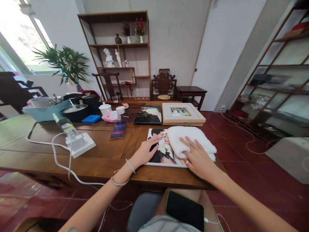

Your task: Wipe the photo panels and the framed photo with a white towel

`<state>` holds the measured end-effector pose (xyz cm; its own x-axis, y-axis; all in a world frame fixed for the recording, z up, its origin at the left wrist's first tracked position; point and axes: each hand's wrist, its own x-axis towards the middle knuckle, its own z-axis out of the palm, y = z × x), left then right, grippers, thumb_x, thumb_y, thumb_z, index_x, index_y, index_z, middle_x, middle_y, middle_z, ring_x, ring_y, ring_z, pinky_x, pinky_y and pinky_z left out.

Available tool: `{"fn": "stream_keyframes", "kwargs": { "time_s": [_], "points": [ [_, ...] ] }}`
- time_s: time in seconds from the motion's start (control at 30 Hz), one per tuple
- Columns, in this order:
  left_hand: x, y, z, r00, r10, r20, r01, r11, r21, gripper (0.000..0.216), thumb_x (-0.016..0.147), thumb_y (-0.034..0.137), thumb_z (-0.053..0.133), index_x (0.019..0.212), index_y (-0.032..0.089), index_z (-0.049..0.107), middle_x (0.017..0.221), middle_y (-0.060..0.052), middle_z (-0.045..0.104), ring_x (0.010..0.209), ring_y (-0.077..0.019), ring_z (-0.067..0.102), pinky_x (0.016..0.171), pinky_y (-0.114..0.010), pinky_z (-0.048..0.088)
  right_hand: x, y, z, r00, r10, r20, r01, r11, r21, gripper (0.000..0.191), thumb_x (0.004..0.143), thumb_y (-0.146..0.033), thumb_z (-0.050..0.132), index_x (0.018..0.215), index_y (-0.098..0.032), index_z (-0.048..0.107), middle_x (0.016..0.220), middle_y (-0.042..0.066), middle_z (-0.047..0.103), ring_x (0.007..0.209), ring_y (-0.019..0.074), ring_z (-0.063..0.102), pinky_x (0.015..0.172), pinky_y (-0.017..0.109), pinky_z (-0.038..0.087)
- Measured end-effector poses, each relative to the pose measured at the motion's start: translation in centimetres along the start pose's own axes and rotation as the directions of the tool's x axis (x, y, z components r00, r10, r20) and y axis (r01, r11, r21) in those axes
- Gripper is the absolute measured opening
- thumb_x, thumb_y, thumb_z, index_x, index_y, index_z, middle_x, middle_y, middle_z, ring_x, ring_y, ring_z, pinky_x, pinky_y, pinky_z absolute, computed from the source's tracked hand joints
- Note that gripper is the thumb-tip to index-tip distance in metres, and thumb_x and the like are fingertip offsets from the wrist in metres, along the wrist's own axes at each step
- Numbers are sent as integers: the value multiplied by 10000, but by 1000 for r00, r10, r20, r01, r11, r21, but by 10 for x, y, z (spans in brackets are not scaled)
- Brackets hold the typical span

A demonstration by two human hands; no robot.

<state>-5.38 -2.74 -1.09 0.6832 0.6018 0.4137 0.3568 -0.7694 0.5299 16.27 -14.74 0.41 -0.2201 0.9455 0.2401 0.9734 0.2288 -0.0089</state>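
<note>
A photo panel (160,157) with a printed picture of a couple lies flat near the table's front edge. My left hand (145,150) rests on its left side, fingers stretched out and holding nothing. A folded white towel (188,137) covers the panel's right part. My right hand (198,158) lies on the towel with its fingers spread, pressing on the cloth rather than gripping it. What the panel shows beneath the towel is hidden.
Behind the panel lie a dark photo panel (142,116) and a light wooden picture frame (198,118). Leftward are a phone (117,130), a white box (84,145) with a cable (58,158), pots and a blue bin (40,112). A black phone (184,211) is on my lap.
</note>
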Motion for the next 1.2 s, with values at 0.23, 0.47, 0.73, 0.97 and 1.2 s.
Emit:
{"fn": "stream_keyframes", "kwargs": {
  "time_s": [0.23, 0.47, 0.73, 0.97, 1.2],
  "points": [
    [1, -2, 1, 1000, -2, -11, 2, 1000, 15, 342, 885, 259, 463, 1190, 171, 590, 1297, -81, 556, 1263, -223, 451, 1078, -423, 340, -5, -21, -1, 1000, 20, 11, -20, 1000, 15, 256, 798, -181, 490, 983, -198, 666, 1458, 86, 335, 1360, 327, 190, 1060, 609, 127],
    [0, 0, -1, 1000, 13, -9, -13, 1000, -7, 344, 888, 252, 459, 1204, 191, 579, 1309, -67, 546, 1259, -217, 456, 1081, -421, 337, 44, 15, 2, 996, 49, 71, -51, 998, 34, 384, 789, -181, 460, 1146, -198, 602, 1472, 84, 308, 1360, 355, 152, 1009, 663, 151],
    [1, -2, 0, 1000, 21, -4, -22, 1000, -16, 351, 891, 256, 451, 1219, 206, 568, 1324, -59, 532, 1270, -221, 443, 1088, -437, 325, 6, -9, -2, 998, 10, 60, -10, 1000, 7, 286, 803, -176, 481, 1020, -191, 665, 1460, 98, 328, 1356, 357, 178, 1037, 630, 165],
    [1, -2, 1, 999, 31, -27, -32, 999, -6, 345, 882, 260, 464, 1201, 197, 582, 1301, -69, 553, 1253, -227, 464, 1078, -444, 337, -36, -28, -9, 998, -45, 44, 43, 998, 38, 233, 760, -161, 523, 922, -208, 683, 1472, 48, 308, 1361, 340, 181, 1064, 607, 153],
    [1, -3, 0, 1000, 13, -26, -13, 1000, -5, 335, 878, 267, 473, 1184, 202, 595, 1297, -69, 556, 1251, -230, 466, 1069, -444, 346, 18, 11, -8, 995, -1, 96, -6, 998, 70, 386, 749, -127, 459, 1080, -206, 640, 1439, 59, 375, 1353, 303, 226, 1048, 579, 207]
  ]
}}
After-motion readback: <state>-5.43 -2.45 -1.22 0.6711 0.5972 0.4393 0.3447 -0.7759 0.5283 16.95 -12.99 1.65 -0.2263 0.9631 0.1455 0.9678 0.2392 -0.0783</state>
